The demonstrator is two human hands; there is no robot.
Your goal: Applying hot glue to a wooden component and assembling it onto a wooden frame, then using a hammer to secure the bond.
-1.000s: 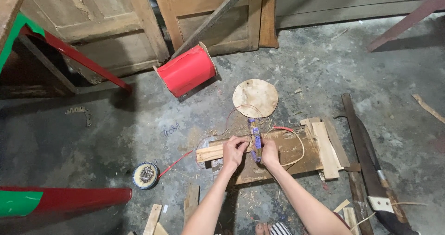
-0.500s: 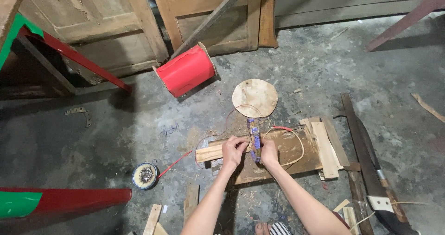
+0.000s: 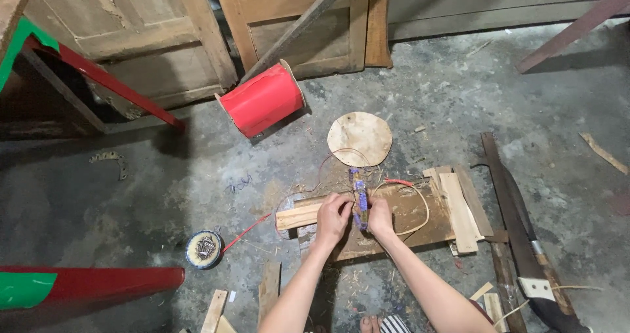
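Observation:
My left hand (image 3: 333, 214) and my right hand (image 3: 380, 215) both grip a narrow blue and purple stick-like piece (image 3: 357, 190) that lies lengthwise over a flat wooden board (image 3: 407, 211) on the concrete floor. A pale wooden slat (image 3: 295, 217) sticks out to the left from under my left hand. Thin red wire (image 3: 400, 183) and a pale loop of strip (image 3: 423, 208) curl around the board. A round wooden disc (image 3: 359, 138) lies just beyond the stick.
A big red spool (image 3: 262, 101) lies at the back near wooden doors (image 3: 131, 38). A small round tin of nails (image 3: 203, 249) sits left. Stacked slats (image 3: 459, 208) and a long blade with dark handle (image 3: 525, 228) lie right. Red and green beams (image 3: 79, 287) cross lower left.

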